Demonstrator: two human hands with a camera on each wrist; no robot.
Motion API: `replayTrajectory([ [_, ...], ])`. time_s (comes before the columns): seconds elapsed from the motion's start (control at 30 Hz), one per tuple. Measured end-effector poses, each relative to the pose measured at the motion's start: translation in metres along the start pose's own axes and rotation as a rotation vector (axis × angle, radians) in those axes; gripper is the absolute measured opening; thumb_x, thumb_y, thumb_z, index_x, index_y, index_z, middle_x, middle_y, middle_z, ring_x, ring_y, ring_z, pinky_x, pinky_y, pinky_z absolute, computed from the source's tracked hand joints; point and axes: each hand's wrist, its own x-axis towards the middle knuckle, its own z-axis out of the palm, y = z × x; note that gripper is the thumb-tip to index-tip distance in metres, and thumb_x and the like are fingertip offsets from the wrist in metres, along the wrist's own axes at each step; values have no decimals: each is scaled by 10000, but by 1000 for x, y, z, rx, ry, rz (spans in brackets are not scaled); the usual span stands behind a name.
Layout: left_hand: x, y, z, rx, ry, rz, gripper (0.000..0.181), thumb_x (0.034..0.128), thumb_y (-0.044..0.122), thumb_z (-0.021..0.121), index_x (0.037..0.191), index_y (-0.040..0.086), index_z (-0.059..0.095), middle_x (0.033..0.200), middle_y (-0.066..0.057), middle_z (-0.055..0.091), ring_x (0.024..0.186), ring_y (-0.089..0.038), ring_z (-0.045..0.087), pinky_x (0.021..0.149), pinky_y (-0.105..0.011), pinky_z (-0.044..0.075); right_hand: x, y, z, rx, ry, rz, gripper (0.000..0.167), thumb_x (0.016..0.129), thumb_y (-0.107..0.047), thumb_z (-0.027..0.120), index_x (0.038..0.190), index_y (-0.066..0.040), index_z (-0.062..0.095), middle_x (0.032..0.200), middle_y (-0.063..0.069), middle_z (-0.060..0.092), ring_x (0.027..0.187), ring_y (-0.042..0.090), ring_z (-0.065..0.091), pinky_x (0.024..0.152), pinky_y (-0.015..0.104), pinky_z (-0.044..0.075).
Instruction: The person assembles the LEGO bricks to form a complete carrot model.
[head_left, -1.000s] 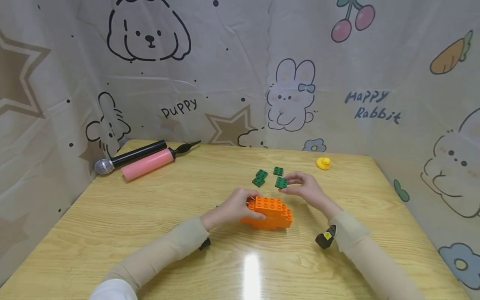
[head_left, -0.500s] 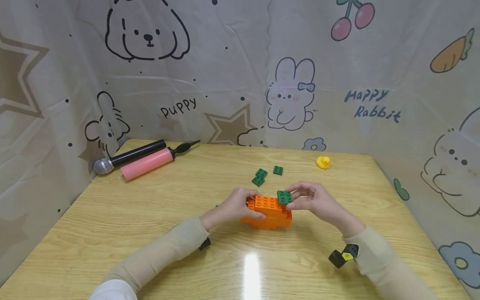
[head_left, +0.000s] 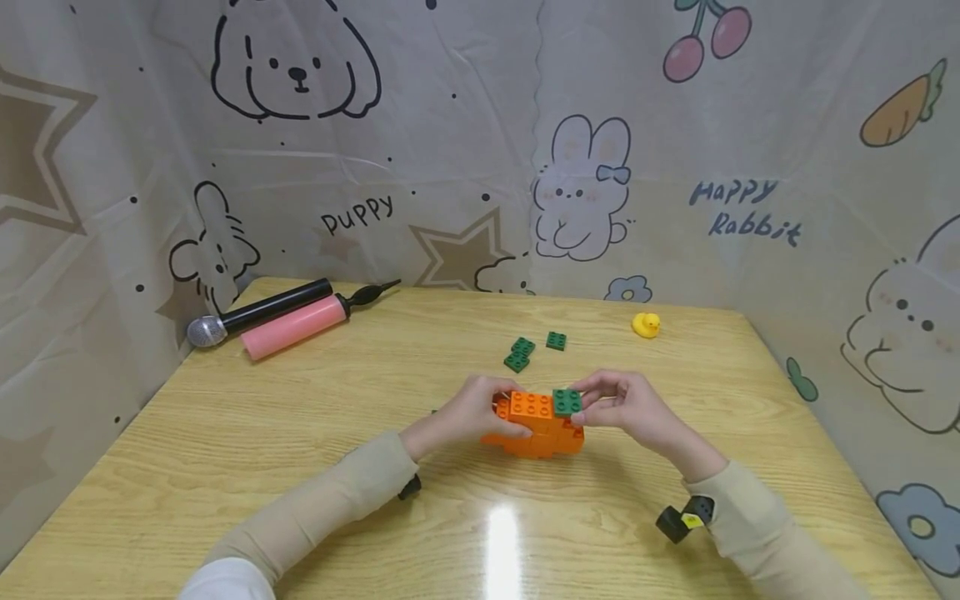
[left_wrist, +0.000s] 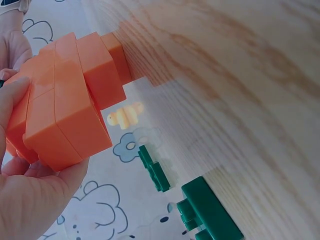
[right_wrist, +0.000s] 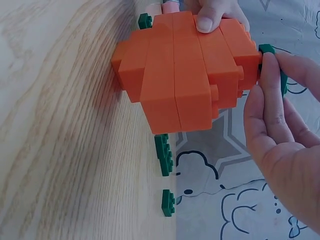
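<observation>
My left hand [head_left: 468, 412] grips the left end of a stepped block of joined orange toy bricks [head_left: 536, 437], thumb on the near face. On the block's top right end lies a flat green toy brick [head_left: 566, 402], studs up. The fingers of my right hand [head_left: 633, 417] pinch this green brick by its right side. Seen from the right wrist, the green brick [right_wrist: 266, 48] meets the studded side of the orange block [right_wrist: 175, 75]; whether it is fully pressed on, I cannot tell.
Beyond the block lie a touching pair of green bricks [head_left: 520, 354] and a single green one [head_left: 556, 341]. Another green brick [left_wrist: 210, 210] shows in the left wrist view. A yellow duck [head_left: 647, 325], a microphone [head_left: 258, 315] and a pink pump [head_left: 296, 329] lie farther back.
My right hand has brought the green brick from the table beyond the block toward me and down onto the block's top right end. The left hand and orange block have stayed put.
</observation>
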Motion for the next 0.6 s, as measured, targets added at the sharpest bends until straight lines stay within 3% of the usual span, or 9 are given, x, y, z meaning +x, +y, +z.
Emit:
replayTrajectory([
  [0.6, 1, -2, 0, -11, -3, 8, 412, 757, 175, 820, 1109, 29, 666, 1052, -77, 692, 856, -97, 625, 715, -197, 539, 3, -2, 1, -55, 23, 31, 384, 781, -106, 764, 1098, 69, 633, 854, 26, 625, 750, 104, 587, 700, 231, 534],
])
